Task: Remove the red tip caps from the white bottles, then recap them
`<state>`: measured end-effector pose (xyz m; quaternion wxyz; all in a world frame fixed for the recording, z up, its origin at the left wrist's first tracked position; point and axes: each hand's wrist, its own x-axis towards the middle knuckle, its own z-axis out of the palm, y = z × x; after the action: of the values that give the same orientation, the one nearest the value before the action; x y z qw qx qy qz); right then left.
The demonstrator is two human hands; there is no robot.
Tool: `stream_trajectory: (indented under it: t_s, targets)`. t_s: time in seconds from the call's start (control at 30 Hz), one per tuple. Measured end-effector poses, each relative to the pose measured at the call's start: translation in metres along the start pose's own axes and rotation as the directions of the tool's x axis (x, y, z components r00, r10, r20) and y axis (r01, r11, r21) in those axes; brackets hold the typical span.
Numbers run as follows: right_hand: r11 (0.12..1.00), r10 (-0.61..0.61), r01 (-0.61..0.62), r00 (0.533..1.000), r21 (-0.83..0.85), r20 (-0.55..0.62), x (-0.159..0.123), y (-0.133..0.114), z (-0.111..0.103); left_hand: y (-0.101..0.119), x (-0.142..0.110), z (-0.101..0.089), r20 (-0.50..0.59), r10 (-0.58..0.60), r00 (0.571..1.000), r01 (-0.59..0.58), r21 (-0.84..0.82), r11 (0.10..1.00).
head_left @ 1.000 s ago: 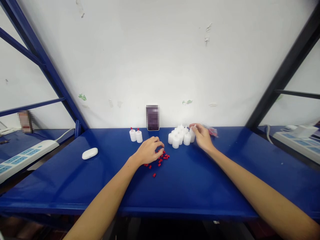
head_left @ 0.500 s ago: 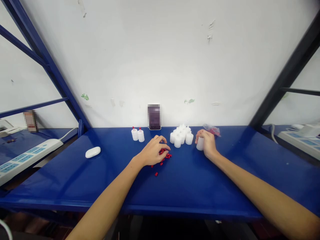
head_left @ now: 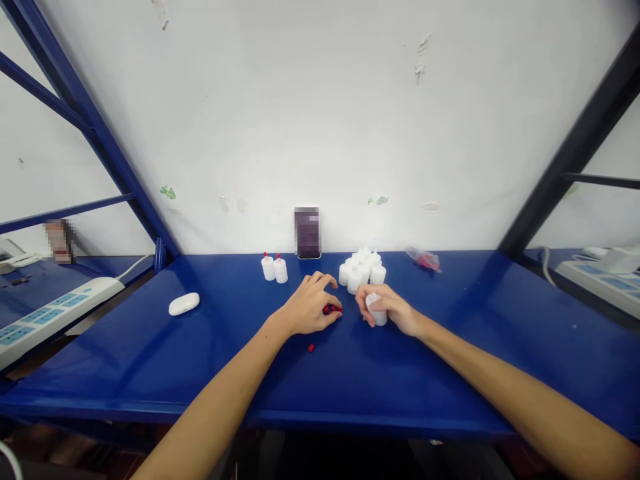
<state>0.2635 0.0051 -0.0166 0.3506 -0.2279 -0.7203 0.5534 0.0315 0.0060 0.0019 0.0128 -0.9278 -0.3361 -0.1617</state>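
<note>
Small red caps [head_left: 330,309] lie in a little pile on the blue table, partly hidden by my left hand [head_left: 311,305]. That hand curves over them with thumb and fingers apart. A single red cap [head_left: 311,348] lies nearer to me. My right hand [head_left: 393,308] is wrapped round a small white bottle [head_left: 378,315], roughly upright, just right of the caps. Behind it stands a cluster of several white bottles [head_left: 356,277] without red caps. Two white bottles with red tips [head_left: 275,269] stand further left.
A phone-like dark rectangle [head_left: 307,233] leans on the wall at the back. A white oval case [head_left: 184,304] lies on the left. A clear bag with red pieces [head_left: 425,259] is at the back right. A power strip [head_left: 60,317] runs beyond the left frame.
My right hand has brought the white bottle left and nearer to me, away from the bag. My left hand has stayed over the red caps, its fingers shifting slightly among them.
</note>
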Motion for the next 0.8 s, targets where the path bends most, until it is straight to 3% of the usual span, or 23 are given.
stream_trajectory:
  t_s: [0.1, 0.17, 0.3, 0.43, 0.57, 0.7, 0.8]
  targets:
    - [0.996, -0.022, 0.022, 1.000, -0.083, -0.005, -0.003, -0.001, 0.001, 0.001, 0.000, 0.001, -0.006, 0.020, 1.000, -0.020, -0.025, 0.999]
    - [0.968, -0.106, 0.099, 0.994, -0.232, -0.020, -0.006, -0.003, 0.003, 0.001, 0.001, 0.001, -0.035, 0.036, 0.999, -0.038, -0.046, 0.998]
    - [0.769, -0.342, 0.282, 0.940, -0.574, 0.004, -0.010, -0.004, 0.005, 0.005, 0.002, -0.001, -0.163, 0.069, 0.984, -0.090, -0.125, 0.988]
    - [0.661, -0.242, 0.109, 0.968, -0.743, -0.074, -0.005, -0.004, 0.008, 0.015, 0.004, -0.001, -0.297, 0.025, 0.954, -0.113, -0.281, 0.953]
    - [0.718, -0.180, 0.013, 0.969, -0.696, -0.168, 0.004, -0.003, 0.010, 0.023, 0.005, 0.003, -0.339, -0.011, 0.941, -0.129, -0.388, 0.913]
    - [0.748, -0.107, -0.064, 0.971, -0.660, -0.215, 0.004, -0.003, 0.009, 0.020, 0.006, 0.005, -0.323, 0.006, 0.946, -0.130, -0.362, 0.923]
    - [0.769, -0.072, -0.101, 0.967, -0.631, -0.243, 0.002, -0.005, 0.009, 0.018, 0.005, 0.002, -0.235, 0.049, 0.971, -0.107, -0.239, 0.965]
